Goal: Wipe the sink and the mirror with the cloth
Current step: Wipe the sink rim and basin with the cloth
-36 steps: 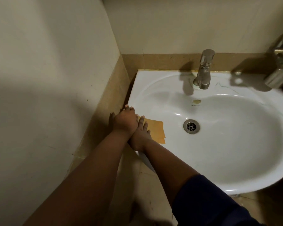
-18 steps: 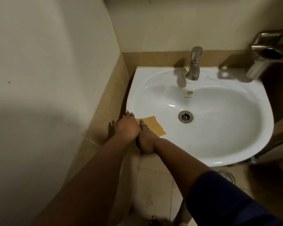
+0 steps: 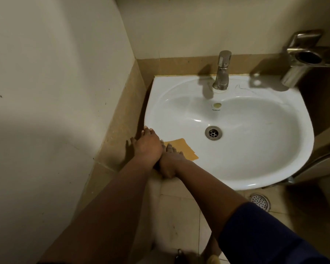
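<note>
**Cloth pressed flat at the sink's near-left rim**

The orange cloth (image 3: 181,148) lies flat inside the white sink (image 3: 255,168), on the sloping wall of the bowl at its near-left side, reaching up to the rim. The right hand (image 3: 170,161) rests on the cloth's near edge with fingers (image 3: 170,148) stretched forward and flat on it, pressing rather than gripping; the thumb side hangs over the rim. The left hand (image 3: 148,143) lies just beside it, touching it at the wrist, with fingers spread and relaxed over the sink's left rim near the tiled wall (image 3: 120,119); it holds nothing.

The bowl holds only the cloth; its drain (image 3: 213,132) sits at the bottom, a little apart from the cloth's far corner. An overflow hole (image 3: 217,105) shows on the back wall of the bowl, below the metal tap (image 3: 222,71), which stands on the back ledge. A few thin dark marks run across the ledge right of the tap.

On the wall at upper right hangs a metal cup holder (image 3: 301,61), its round opening dark, so its contents cannot be told. A floor drain (image 3: 260,201) lies on the tiled floor (image 3: 179,216) under the sink's front edge. The right arm wears a dark blue sleeve (image 3: 259,239).
</note>
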